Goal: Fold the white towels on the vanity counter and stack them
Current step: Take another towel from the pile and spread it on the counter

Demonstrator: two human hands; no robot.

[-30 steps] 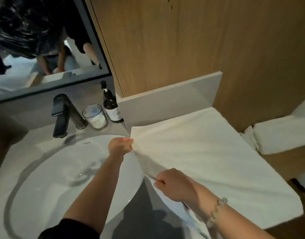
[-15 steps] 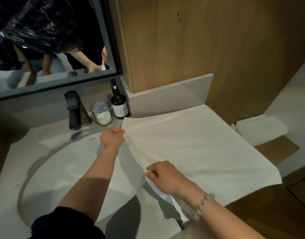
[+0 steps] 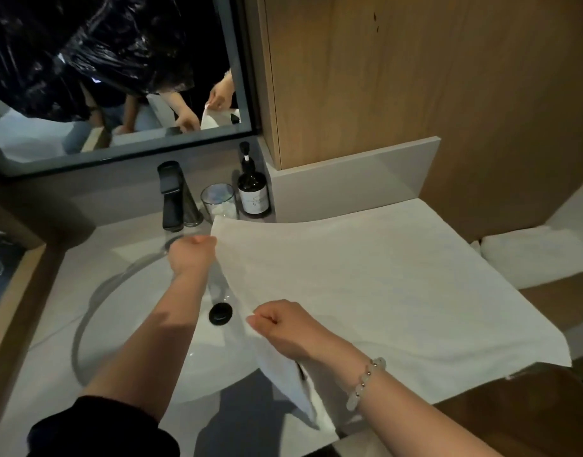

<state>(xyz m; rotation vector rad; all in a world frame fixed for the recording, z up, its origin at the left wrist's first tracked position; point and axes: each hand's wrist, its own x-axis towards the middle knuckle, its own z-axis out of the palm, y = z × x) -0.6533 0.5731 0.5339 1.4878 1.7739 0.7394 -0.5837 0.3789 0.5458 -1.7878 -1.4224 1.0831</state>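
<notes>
Shifted left toward the faucet [image 3: 173, 196], the towel [image 3: 382, 291] is pinched along one edge by my curled fingers [image 3: 206, 240]: left hand [image 3: 191, 255] upper, right hand [image 3: 283, 328] lower, a corner seemingly dangling beneath. It stretches rightward across the tabletop [image 3: 42, 341].

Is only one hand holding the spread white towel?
No, the left hand grips the spread white towel at its far corner and the right hand grips its near edge.

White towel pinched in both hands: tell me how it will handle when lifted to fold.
Probably floppy: the white towel bows between the left hand and right hand, and a fold hangs limp below the right hand. Likely light, since two pinches alone lift its edge.
</notes>
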